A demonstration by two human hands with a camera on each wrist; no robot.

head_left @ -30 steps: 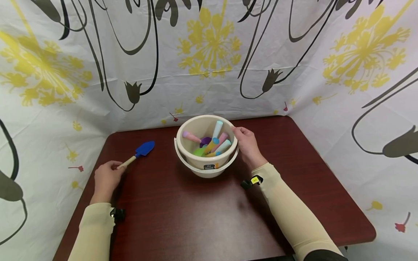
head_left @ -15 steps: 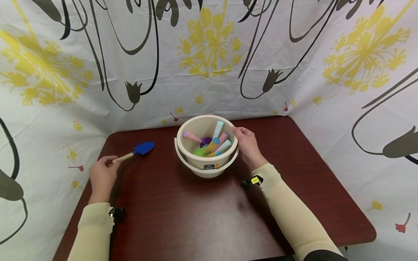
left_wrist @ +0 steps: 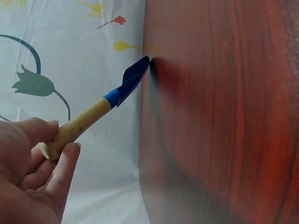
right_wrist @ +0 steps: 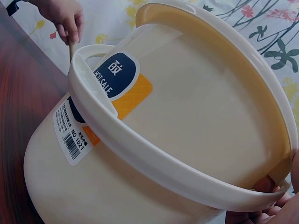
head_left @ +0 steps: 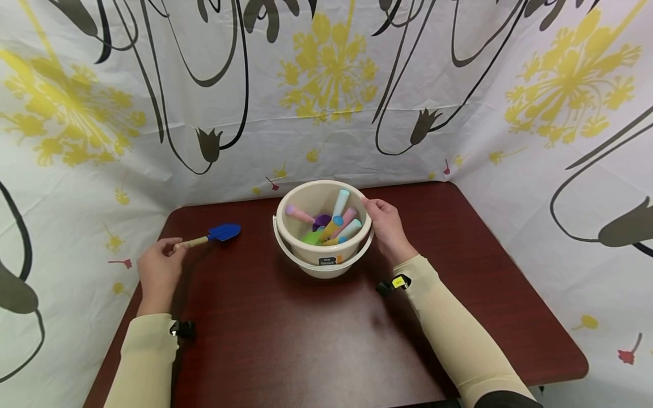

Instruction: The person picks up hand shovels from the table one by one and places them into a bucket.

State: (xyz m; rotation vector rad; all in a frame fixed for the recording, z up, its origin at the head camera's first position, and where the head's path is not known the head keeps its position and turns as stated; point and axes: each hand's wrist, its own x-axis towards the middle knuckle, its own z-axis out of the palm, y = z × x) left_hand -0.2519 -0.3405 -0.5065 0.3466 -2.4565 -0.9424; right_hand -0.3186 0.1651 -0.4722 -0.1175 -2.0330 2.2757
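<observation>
My left hand [head_left: 162,271] pinches the end of the pale wooden handle of a small trowel [left_wrist: 88,122] between thumb and fingers. Its blue blade [head_left: 224,232] points away to the right, the tip right at the tabletop in the left wrist view. Right of it on the table stands a cream bucket [head_left: 312,258], its bail handle [right_wrist: 154,161] folded down across the front over a printed label [right_wrist: 117,74]. At the bucket's right rim, my right hand [head_left: 389,229] grips the edge. Several tube-like pieces [head_left: 334,226] in pink, light blue and yellow lie inside, beside purple and green things.
The dark red-brown table [head_left: 306,345] has its left edge close beside my left hand. A white cloth [head_left: 326,136] printed with flowers hangs behind and along both sides. Each wrist bears a small black device [head_left: 394,284].
My left hand has shifted slightly left and farther away, now at the very end of the handle, and the trowel lies more nearly level in view. The bucket and right hand have stayed put.
</observation>
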